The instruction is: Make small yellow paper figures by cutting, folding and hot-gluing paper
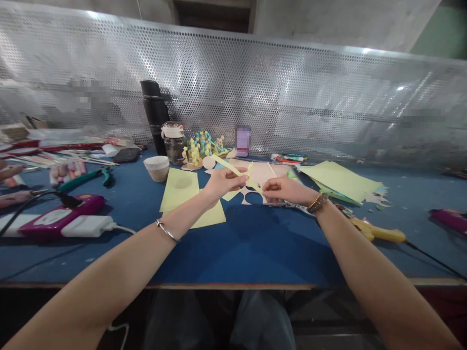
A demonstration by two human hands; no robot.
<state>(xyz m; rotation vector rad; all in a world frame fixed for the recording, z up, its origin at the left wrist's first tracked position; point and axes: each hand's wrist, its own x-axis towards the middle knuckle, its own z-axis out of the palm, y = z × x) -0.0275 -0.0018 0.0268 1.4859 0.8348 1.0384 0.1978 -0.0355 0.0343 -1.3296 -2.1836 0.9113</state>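
One paper strip (229,166), slanting down-right, between left hand (224,182), right hand (286,190)

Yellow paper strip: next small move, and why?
Probably slide the right hand's fingers along the yellow paper strip toward its free end. The left hand and the right hand both pinch its lower part, while its far end sticks out unsupported above the blue table.
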